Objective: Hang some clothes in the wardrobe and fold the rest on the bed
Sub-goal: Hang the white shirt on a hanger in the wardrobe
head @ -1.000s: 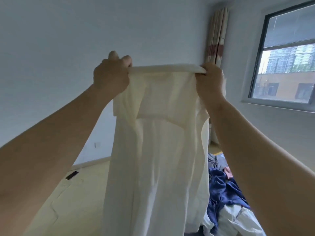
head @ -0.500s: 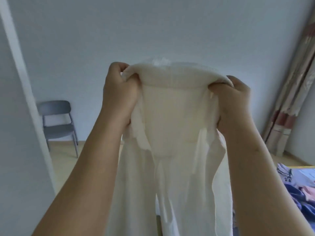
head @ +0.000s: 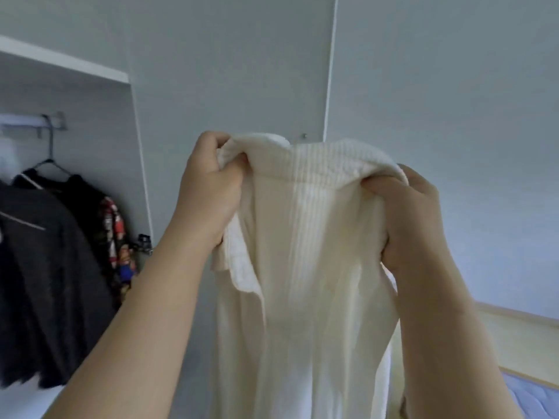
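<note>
A long cream-white garment [head: 308,267] hangs in front of me at chest height, held up by its ribbed top edge. My left hand [head: 208,189] grips the left end of that edge and my right hand [head: 408,219] grips the right end. The cloth falls straight down between my forearms and out of the bottom of the view. To the left stands the open wardrobe [head: 90,122] with a rail [head: 30,122] near its top. A dark garment [head: 45,273] hangs there on a hanger, with a colourful patterned one [head: 116,246] behind it.
A shut white wardrobe door [head: 242,71] with a small knob [head: 305,135] is straight ahead behind the garment. A plain wall fills the right. A corner of the bed [head: 538,397] and pale wooden floor show at lower right.
My view has swung left from the window and bed, past a grey chair, to the wardrobe. Both hands kept hold of the cream garment, now bunched closer at its top edge.
</note>
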`<action>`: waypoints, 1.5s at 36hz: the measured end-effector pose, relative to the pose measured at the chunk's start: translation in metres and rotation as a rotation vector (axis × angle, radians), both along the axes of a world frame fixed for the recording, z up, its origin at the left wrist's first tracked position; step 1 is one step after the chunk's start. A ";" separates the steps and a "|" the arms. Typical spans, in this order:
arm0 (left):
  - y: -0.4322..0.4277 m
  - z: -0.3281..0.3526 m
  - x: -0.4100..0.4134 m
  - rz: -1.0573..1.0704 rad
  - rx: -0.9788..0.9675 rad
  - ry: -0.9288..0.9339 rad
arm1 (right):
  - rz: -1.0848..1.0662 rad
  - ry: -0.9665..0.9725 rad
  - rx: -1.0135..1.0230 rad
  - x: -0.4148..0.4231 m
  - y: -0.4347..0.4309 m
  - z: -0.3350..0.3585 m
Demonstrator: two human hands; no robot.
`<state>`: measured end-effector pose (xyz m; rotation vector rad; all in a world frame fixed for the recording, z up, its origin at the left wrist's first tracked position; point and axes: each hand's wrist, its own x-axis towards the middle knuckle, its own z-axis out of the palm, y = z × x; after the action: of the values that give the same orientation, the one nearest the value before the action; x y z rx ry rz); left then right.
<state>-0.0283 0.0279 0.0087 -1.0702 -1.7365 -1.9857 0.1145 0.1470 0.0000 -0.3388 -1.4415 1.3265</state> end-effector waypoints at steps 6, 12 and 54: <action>-0.112 -0.034 -0.056 0.273 -0.183 -0.009 | 0.291 -0.044 -0.097 -0.082 -0.071 -0.031; -0.221 -0.059 -0.093 0.741 -0.614 0.051 | 0.481 -0.132 -0.168 -0.152 -0.128 -0.060; -0.351 -0.065 -0.170 0.864 0.437 -0.523 | 0.804 -0.622 1.066 -0.457 -0.309 -0.069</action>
<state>-0.1985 -0.3233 -0.0563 0.3459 -1.4609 -1.9449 -0.3420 -0.1621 -0.0694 0.6622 -2.7534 0.8249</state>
